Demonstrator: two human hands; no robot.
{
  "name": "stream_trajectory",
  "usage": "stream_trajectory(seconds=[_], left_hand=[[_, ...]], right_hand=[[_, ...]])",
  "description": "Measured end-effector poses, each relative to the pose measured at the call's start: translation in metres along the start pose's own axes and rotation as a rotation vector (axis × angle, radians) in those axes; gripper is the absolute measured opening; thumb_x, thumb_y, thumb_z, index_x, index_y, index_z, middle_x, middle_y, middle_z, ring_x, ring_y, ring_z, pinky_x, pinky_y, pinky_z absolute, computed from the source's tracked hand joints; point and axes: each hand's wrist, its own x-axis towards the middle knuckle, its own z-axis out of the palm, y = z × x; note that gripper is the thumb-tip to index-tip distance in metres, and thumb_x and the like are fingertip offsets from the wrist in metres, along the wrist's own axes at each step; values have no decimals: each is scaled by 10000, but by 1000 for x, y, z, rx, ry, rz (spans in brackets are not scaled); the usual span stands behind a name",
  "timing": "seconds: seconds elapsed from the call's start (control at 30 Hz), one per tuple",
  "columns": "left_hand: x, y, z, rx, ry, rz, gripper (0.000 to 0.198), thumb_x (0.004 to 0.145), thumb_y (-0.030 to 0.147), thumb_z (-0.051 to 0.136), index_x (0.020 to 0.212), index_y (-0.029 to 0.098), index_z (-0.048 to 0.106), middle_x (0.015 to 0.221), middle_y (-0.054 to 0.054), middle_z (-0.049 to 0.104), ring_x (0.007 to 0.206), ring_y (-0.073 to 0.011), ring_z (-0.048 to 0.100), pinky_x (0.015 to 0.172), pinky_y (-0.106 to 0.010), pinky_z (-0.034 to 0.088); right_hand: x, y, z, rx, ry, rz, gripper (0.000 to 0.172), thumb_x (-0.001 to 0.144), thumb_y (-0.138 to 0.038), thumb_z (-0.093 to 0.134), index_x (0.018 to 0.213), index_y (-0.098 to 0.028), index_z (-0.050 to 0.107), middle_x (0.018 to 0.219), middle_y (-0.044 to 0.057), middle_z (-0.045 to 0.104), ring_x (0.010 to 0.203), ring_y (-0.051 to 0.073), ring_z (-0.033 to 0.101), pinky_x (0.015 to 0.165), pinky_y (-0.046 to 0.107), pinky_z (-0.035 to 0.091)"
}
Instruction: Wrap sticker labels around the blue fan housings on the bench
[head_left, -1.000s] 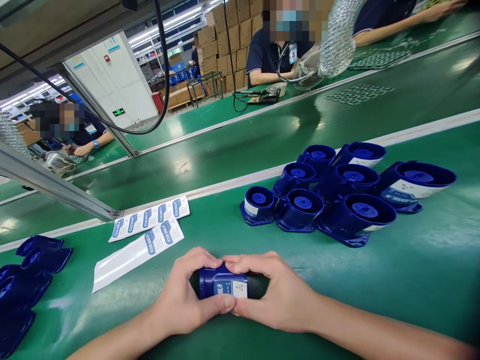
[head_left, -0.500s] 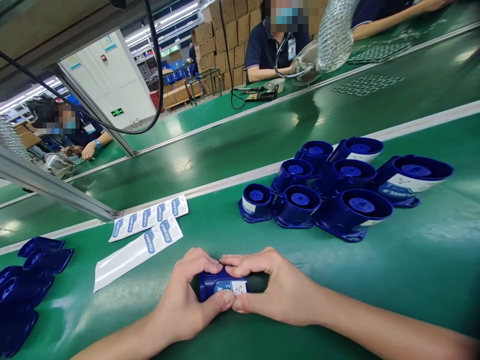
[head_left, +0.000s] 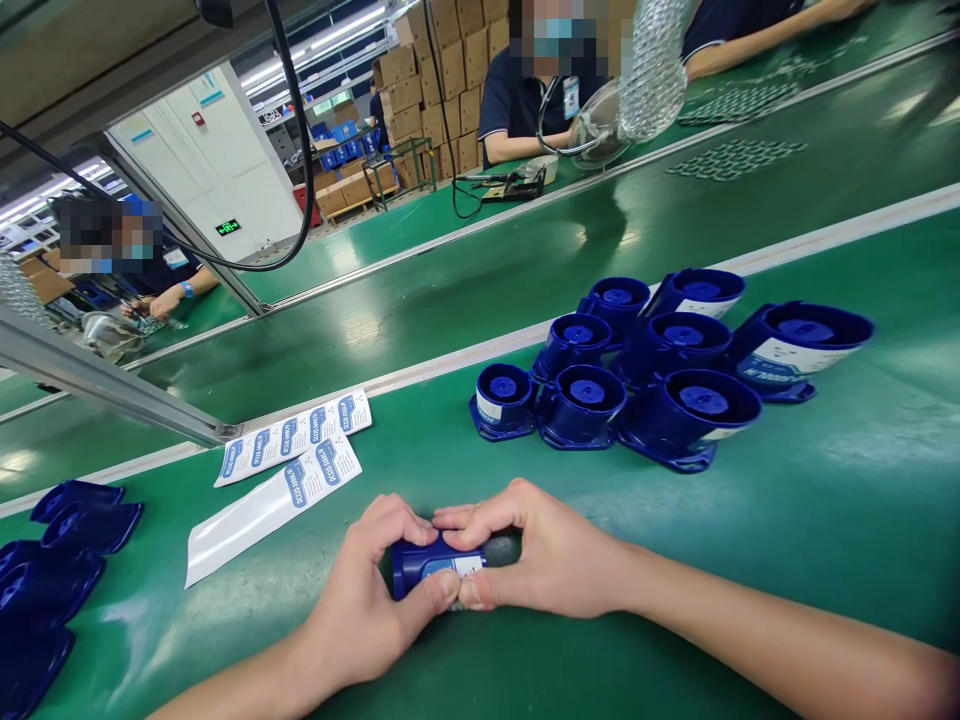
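A blue plastic housing lies on its side above the green table, between my two hands. My left hand grips its left part, thumb on the near side and fingers on the far side. My right hand holds the right part the same way. Both thumbs press at a white and blue label on the housing; the thumbs partly cover it. Beyond my left hand are a label sheet, partly bare, and a fuller label strip.
Several labelled blue housings stand upright at the right; others without visible labels sit at the left edge. A metal post meets the table edge. Across the belt, people work; cables hang overhead.
The camera view has shifted slightly. Both hands still grip the housing, and it has turned a little, so less of the label shows beneath the thumbs.
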Motion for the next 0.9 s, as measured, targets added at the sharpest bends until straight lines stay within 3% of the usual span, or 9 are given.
stream_trajectory(seconds=[0.17,0.33,0.5,0.53,0.6,0.67,0.77,0.9], left_hand=[[-1,1,0,-1,-16,-32,184,935,348,758,959,211,638,948,-29,639,902,-205,612,814,-349,463],[0,6,2,27,-5,-86,168,954,337,708,901,204,620,901,-24,606,865,-204,579,792,-345,435],[3,5,7,-17,42,-115,238,987,367,648,826,199,597,864,-27,595,852,-210,568,785,-348,414],[3,3,9,-34,61,-111,265,1006,385,621,820,199,592,856,-25,587,837,-205,555,771,-343,405],[1,-2,12,-73,100,-87,332,1049,423,553,807,197,571,836,-19,559,793,-189,520,737,-335,385],[-2,-7,14,-106,119,-51,363,1081,439,493,821,196,565,838,-19,544,780,-182,506,728,-334,382],[-7,-13,18,-108,118,39,325,1102,422,454,923,195,603,908,-37,574,844,-191,539,768,-342,405],[-12,-18,21,-79,120,166,294,1114,394,413,1035,201,619,987,-57,591,912,-201,555,806,-350,421]], right_hand=[[3,4,-2,82,-38,1,275,761,-406,921,953,-214,879,1166,102,825,1284,380,694,1121,507,562],[5,3,-1,89,-21,-12,278,824,-456,863,825,-178,854,1001,108,861,1158,378,765,990,451,615],[-1,-5,1,-142,10,-76,228,909,-422,748,899,-209,830,997,61,856,1012,312,790,1002,450,538],[-2,-7,3,-232,26,-77,224,884,-425,774,964,-221,823,1012,48,848,990,305,779,998,453,514],[-6,-8,10,-395,62,-71,413,746,-423,893,1093,-230,778,1056,40,814,976,310,739,939,441,485],[-6,-5,20,-470,116,-62,541,614,-325,954,1088,-215,717,1040,38,756,961,305,691,843,401,467],[-1,1,31,-313,187,-34,449,545,-201,914,867,-223,602,924,-2,651,854,244,622,742,349,441],[9,6,30,91,129,76,456,536,-287,940,722,-224,528,872,-22,598,802,210,587,738,345,450]])
